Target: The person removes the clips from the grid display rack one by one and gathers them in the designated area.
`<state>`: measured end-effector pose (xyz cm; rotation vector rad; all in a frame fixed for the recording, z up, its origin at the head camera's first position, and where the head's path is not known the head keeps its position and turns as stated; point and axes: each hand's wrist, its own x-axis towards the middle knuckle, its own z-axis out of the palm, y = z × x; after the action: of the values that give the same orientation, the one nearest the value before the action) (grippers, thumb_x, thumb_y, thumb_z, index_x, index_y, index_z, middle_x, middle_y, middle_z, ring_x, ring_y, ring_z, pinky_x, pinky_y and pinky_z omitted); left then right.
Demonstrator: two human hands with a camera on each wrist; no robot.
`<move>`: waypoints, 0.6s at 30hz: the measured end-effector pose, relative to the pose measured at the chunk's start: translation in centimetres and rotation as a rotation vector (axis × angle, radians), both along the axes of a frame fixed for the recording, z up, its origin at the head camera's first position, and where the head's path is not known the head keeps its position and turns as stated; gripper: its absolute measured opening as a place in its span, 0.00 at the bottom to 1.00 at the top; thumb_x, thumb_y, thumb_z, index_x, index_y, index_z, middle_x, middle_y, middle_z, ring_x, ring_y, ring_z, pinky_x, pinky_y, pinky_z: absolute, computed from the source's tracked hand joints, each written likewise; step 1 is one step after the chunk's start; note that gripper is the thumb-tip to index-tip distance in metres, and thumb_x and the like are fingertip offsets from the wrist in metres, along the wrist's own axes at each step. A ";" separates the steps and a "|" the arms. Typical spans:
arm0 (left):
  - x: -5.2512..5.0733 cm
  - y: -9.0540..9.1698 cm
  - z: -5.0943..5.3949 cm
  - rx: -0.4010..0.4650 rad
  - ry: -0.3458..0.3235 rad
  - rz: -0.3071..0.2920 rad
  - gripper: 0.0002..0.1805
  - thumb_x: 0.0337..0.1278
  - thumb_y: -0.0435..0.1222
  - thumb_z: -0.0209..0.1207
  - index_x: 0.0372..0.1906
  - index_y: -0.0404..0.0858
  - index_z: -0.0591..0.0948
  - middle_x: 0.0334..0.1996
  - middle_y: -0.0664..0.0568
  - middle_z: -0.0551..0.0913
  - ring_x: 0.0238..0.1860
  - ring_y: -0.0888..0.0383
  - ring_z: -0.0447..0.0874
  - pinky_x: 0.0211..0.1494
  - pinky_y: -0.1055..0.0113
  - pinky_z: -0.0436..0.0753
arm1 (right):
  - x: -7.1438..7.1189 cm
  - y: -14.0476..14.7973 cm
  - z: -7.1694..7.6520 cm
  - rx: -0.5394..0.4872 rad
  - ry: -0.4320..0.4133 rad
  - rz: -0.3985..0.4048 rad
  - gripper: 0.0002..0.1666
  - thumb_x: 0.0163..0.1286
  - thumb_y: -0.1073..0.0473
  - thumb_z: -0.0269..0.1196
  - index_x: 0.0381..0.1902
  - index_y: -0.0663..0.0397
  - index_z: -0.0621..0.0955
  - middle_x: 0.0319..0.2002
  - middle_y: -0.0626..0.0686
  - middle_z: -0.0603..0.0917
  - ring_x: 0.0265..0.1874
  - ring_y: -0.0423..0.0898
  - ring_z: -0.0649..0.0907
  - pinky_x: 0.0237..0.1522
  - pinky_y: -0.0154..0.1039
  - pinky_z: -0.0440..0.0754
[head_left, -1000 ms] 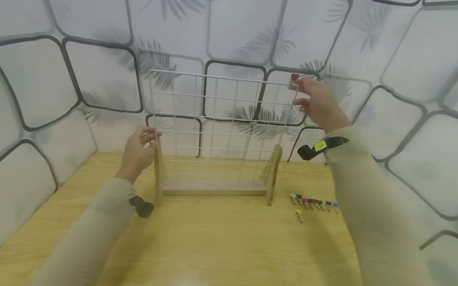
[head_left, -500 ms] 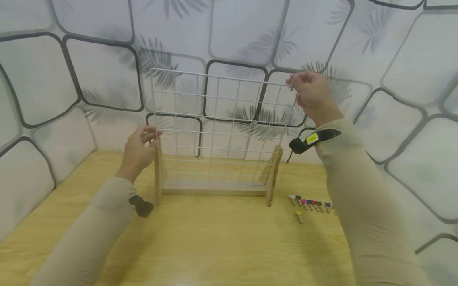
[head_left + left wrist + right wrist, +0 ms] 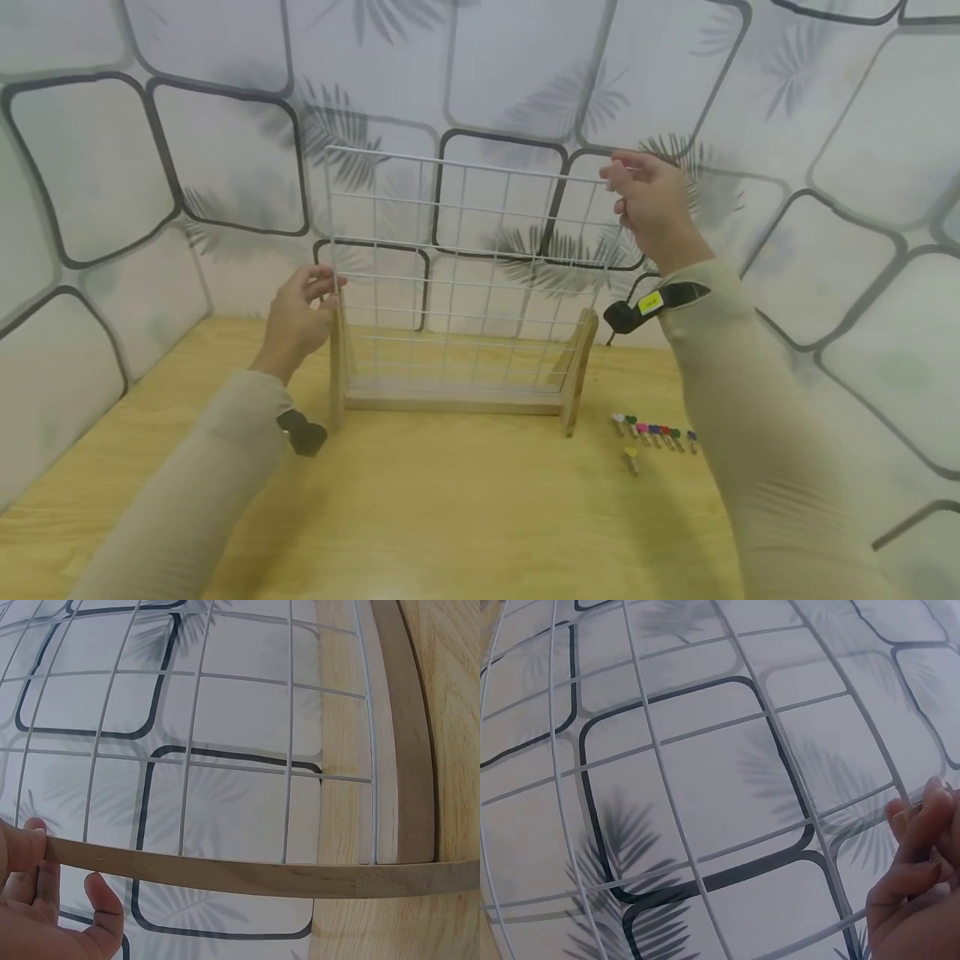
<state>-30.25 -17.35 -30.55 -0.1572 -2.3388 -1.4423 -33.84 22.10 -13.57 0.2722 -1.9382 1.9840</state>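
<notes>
A white wire grid rack with a wooden base (image 3: 453,405) and two wooden side posts stands on the table. At its left side my left hand (image 3: 298,321) holds the tip of the wooden post (image 3: 210,870) between thumb and fingers. Up at the grid's top right corner, my right hand (image 3: 654,198) pinches a small wooden clothespin (image 3: 899,820). Fingers mostly cover this clothespin. Whether it bites on the wire cannot be made out. Several loose clothespins (image 3: 666,437) with coloured heart tops lie in a row right of the rack, and a yellow one (image 3: 632,460) lies in front.
A pale wall (image 3: 510,67) with dark outlines and leaf prints rises close behind the rack. The wooden table (image 3: 450,500) stretches in front of it and to both sides. My right forearm passes over the row's right end.
My right hand has shifted slightly left and turned over the corner, so the clothespin's red heart top is now hidden. My left hand stays on the post.
</notes>
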 end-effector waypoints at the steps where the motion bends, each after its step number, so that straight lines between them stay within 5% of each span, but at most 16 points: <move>1: 0.0 0.0 -0.1 0.002 -0.001 -0.003 0.22 0.65 0.28 0.50 0.63 0.33 0.69 0.61 0.42 0.76 0.72 0.42 0.56 0.71 0.41 0.52 | 0.0 0.1 0.0 0.006 -0.016 0.004 0.14 0.69 0.60 0.62 0.50 0.59 0.77 0.42 0.52 0.81 0.12 0.36 0.70 0.11 0.26 0.64; 5: -0.2 0.0 -0.1 0.006 0.006 -0.007 0.21 0.65 0.27 0.50 0.63 0.33 0.69 0.61 0.43 0.76 0.72 0.43 0.57 0.72 0.41 0.52 | 0.0 0.2 0.2 -0.039 -0.043 0.036 0.11 0.70 0.61 0.61 0.46 0.60 0.76 0.41 0.52 0.79 0.12 0.36 0.67 0.10 0.26 0.60; 13: -0.3 0.1 0.1 -0.007 0.004 -0.016 0.21 0.65 0.28 0.50 0.63 0.34 0.69 0.61 0.43 0.76 0.72 0.42 0.56 0.72 0.41 0.51 | 1.0 1.5 0.5 -0.314 -0.008 0.114 0.09 0.69 0.62 0.60 0.44 0.58 0.73 0.39 0.51 0.76 0.11 0.36 0.62 0.09 0.28 0.53; 18: -0.1 0.0 0.0 -0.021 -0.019 -0.005 0.22 0.65 0.29 0.50 0.63 0.35 0.69 0.62 0.44 0.76 0.72 0.42 0.55 0.71 0.41 0.53 | 2.8 3.3 -1.8 -0.307 -0.035 0.197 0.10 0.67 0.61 0.63 0.42 0.61 0.77 0.35 0.51 0.78 0.12 0.39 0.66 0.11 0.29 0.60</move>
<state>-30.40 -17.40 -30.58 -0.1559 -2.3712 -1.4276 -31.03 25.41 -15.41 0.3612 -1.6479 2.3906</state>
